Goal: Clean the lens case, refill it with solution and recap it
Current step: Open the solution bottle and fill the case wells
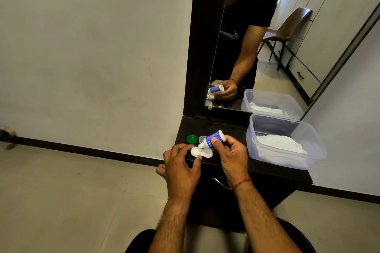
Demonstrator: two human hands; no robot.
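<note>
1. The step in hand looks like the refill: the right hand (230, 150) grips the small blue bottle (213, 139), tipped with its nozzle down and left over the white case (200, 152).
2. The case lies open on the near left part of the dark surface (236, 131), both wells uncapped. The left hand (181, 162) pinches its near edge with thumb and fingertips, which keeps it from sliding.
3. The nozzle sits about over the middle of the case, between the wells; whether it touches cannot be told. It would be better held just above one well without contact, so the tip stays clean.
4. A gentle squeeze is probably best. The wells are shallow, and a hard press may overflow onto the surface.
5. The bottle should shift to the second well only once the first is filled, with the left hand holding the case level.
6. The green cap (191, 139) and the clear cap (202, 139) lie just beyond the case, within easy reach for recapping.
7. The tub (287, 162) with white tissue stands to the right, handy for wiping a spill.
</note>
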